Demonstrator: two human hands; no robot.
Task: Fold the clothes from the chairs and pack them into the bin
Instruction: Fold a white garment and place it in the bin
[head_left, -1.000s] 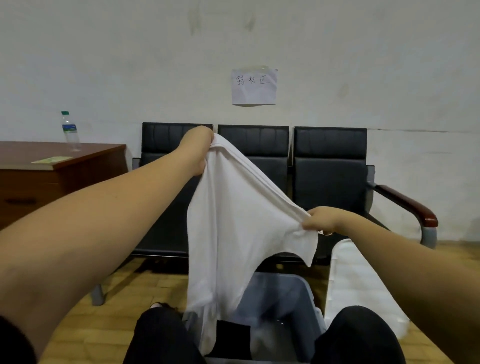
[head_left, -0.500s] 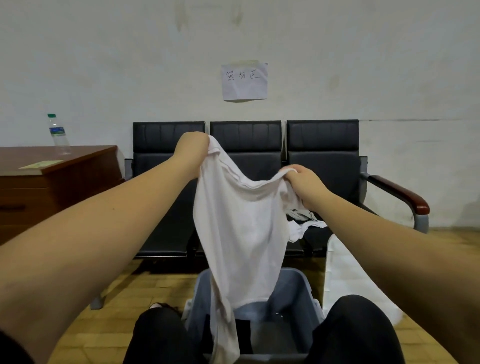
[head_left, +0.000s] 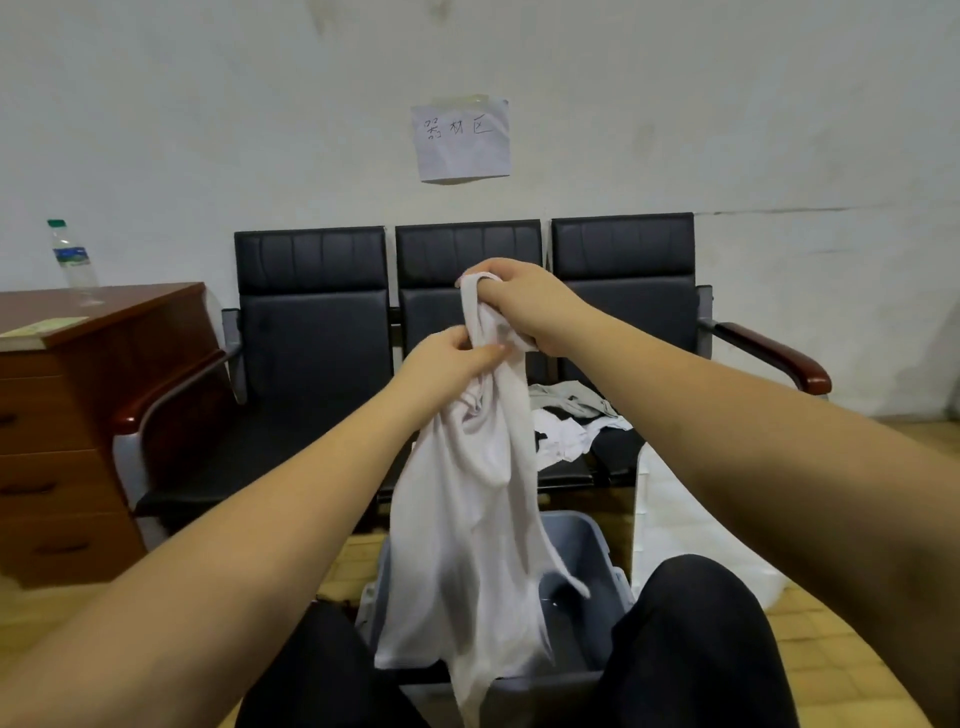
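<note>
Both hands hold a white shirt (head_left: 467, 499) bunched up over the grey bin (head_left: 597, 545): the right hand (head_left: 519, 306) grips its top, the left hand (head_left: 447, 361) pinches just below. More clothes (head_left: 571, 421) lie on the right chair (head_left: 623, 322), perhaps two pieces.

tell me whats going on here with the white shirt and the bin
A seated person holds a white garment up in front of them, both hands gripping its top: the right hand higher, the left hand just below. The cloth hangs bunched, its lower end over the open grey bin between their knees; it is not folded yet. More clothes lie on the right seat of the black chairs.
</note>
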